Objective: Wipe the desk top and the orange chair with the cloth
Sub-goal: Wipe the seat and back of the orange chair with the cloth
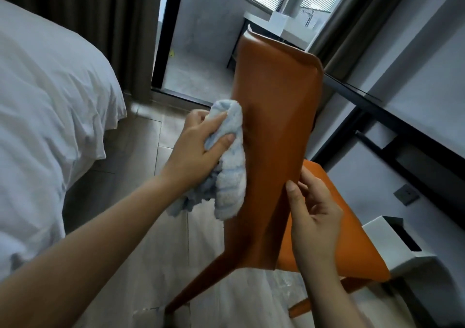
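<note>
The orange chair (pixel 274 116) stands in the middle of the view, its tall backrest facing me and its seat showing to the right. My left hand (pixel 198 148) is shut on a light blue fluffy cloth (pixel 230 174) and presses it against the left edge of the backrest's rear face. My right hand (pixel 314 209) grips the backrest's right edge low down, thumb on the rear face, fingers wrapped behind. The dark desk top (pixel 392 116) runs along the wall at the right, seen edge-on.
A bed with white bedding (pixel 50 101) fills the left side. A white box-shaped bin (pixel 392 234) sits by the wall at the right, below a wall socket (pixel 406 194). Dark curtains and a glass door to a balcony lie ahead. Tiled floor shows between bed and chair.
</note>
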`<state>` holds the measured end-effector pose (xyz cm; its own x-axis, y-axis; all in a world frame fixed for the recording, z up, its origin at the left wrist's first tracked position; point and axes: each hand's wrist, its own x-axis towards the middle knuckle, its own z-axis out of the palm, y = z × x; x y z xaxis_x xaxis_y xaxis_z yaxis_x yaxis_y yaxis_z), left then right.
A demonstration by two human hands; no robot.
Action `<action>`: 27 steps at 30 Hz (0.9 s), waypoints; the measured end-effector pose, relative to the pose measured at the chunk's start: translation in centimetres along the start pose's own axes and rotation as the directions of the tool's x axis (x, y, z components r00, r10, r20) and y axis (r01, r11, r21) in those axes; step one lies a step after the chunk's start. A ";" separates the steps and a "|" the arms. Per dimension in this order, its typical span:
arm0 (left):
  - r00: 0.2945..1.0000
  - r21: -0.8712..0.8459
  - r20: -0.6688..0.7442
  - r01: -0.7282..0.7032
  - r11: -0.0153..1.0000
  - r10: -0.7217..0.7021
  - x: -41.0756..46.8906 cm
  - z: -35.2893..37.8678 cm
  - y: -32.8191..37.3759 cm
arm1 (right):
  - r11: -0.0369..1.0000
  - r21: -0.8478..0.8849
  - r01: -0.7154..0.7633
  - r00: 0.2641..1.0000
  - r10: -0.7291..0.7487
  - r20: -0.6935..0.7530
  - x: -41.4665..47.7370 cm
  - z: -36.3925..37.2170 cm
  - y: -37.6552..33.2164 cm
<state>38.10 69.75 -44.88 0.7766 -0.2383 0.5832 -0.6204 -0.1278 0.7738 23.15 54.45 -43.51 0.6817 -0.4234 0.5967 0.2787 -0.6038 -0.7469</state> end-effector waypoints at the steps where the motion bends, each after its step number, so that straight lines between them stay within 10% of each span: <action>1: 0.999 -0.011 -0.021 -0.037 0.999 0.037 0.8 -0.6 1.1 | 1.000 0.007 -0.004 1.000 0.004 -0.004 0.0 0.1 0.0; 9: 0.992 0.065 -0.025 -0.124 0.990 0.126 4.6 -0.6 3.7 | 0.998 0.069 -0.014 1.000 0.014 -0.002 0.7 0.2 -2.3; 27: 0.961 0.012 0.159 0.226 0.974 -0.225 1.7 6.6 -8.8 | 0.975 0.069 0.210 0.960 -0.192 -0.206 3.2 2.4 -3.3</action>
<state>44.16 64.14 -52.30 0.8687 -0.3537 0.3469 -0.4299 -0.1899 0.8827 26.01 56.70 -39.88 0.4610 -0.4299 0.7763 0.4617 -0.6309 -0.6236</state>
